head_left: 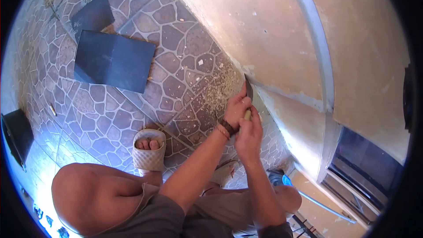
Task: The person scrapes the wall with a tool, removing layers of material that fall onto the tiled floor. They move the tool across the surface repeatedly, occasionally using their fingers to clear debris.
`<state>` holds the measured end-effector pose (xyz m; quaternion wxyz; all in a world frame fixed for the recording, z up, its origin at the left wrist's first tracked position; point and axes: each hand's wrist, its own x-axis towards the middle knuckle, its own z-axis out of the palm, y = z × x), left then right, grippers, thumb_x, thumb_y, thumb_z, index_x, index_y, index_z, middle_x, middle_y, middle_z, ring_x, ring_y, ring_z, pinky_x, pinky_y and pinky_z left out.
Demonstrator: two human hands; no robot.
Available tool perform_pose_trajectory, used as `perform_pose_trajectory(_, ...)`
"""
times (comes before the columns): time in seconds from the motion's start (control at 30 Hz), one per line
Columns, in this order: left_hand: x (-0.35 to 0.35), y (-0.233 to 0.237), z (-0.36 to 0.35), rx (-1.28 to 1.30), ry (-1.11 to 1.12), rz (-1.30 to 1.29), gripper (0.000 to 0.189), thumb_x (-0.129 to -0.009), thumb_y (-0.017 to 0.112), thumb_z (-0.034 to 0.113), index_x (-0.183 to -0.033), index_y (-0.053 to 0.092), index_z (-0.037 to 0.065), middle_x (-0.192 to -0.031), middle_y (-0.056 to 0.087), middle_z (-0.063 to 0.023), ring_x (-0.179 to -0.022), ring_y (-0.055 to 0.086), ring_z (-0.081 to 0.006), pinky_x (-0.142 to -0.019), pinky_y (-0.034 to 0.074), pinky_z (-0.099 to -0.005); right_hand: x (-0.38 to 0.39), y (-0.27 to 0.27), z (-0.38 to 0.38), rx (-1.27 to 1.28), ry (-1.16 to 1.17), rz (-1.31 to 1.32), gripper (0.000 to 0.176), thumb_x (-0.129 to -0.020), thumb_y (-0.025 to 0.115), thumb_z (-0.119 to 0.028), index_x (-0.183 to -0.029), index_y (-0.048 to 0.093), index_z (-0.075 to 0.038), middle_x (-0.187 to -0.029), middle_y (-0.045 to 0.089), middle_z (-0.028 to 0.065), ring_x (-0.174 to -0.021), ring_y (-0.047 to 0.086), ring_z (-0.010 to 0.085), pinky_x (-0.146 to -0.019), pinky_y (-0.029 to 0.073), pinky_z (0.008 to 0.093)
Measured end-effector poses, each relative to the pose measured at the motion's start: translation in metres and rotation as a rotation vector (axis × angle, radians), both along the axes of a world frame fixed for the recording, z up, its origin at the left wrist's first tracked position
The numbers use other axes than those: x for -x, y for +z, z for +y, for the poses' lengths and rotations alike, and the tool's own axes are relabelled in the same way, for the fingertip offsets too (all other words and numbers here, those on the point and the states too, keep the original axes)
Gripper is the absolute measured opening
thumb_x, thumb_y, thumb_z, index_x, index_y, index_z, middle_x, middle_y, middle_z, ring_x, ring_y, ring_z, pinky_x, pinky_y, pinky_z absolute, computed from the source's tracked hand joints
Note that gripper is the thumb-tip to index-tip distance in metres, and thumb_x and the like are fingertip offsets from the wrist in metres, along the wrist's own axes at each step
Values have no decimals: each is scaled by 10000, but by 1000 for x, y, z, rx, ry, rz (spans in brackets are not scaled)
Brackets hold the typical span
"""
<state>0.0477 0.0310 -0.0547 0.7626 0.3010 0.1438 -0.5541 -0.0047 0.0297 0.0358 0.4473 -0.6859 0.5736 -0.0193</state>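
A knife (249, 89) with a dark, pointed blade is held low beside the wall, its tip up against the wall's foot. My left hand (238, 106), with dark bracelets at the wrist, is closed at the blade, one finger stretched along its side. Just below it, my right hand (250, 133) is closed around a pale, wood-like piece (247, 115) in line with the blade, which looks like the knife's handle. The fingers partly hide where blade and pale piece meet. Pale shavings (217, 89) lie scattered on the floor beside my hands.
Two dark flat sheets (115, 61) (93, 16) lie on the stone-patterned floor (94, 101). A beige wall (282, 39) rises close on the right. My slippered foot (149, 152) stands left of my arms. A black container (18, 134) is at the far left; a blue-ended stick (324, 203) lies lower right.
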Motion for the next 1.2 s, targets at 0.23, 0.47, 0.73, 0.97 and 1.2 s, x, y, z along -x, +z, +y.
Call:
perform_pose_trajectory(0.23,15,14,-21,-96,143,-51,554,-849,470,39,-1398,400,69,-791,502,65,-656,421,-15,-557,387,-180,-3,28,-22,-225,-147,-61,520,-856,463,-217,-1339,432,-29,-631,455,-6,-422,373,57,-347,274,215)
perform_pose_trajectory(0.47,6,8,-18,-130,-5,-191,479,-869,457,31,-1342,404,-14,-854,548,-4,-707,479,-62,-601,437,-211,-7,9,-18,-145,-102,-96,487,-863,478,-229,-1306,468,-27,-638,447,-16,-412,366,53,-335,252,215)
perform_pose_trajectory(0.73,-1,9,-21,-104,134,-138,422,-857,481,54,-1279,504,53,-676,421,69,-584,390,-31,-508,359,-190,-10,8,-24,-149,-88,-137,452,-873,480,-234,-1276,486,-29,-643,472,-9,-424,397,59,-339,285,215)
perform_pose_trajectory(0.97,-11,8,-17,-76,100,-75,508,-827,492,34,-1334,473,70,-653,427,66,-551,381,-36,-490,352,-190,-5,-10,-19,40,85,-99,455,-882,480,-224,-1276,472,5,-665,509,6,-439,404,55,-377,308,205)
perform_pose_trajectory(1.2,-20,-9,-12,-117,87,-200,435,-838,468,19,-1268,516,57,-709,426,66,-604,383,-28,-517,358,-192,-19,-10,-14,60,120,-69,443,-885,473,-202,-1271,474,15,-681,521,14,-478,418,53,-416,332,227)
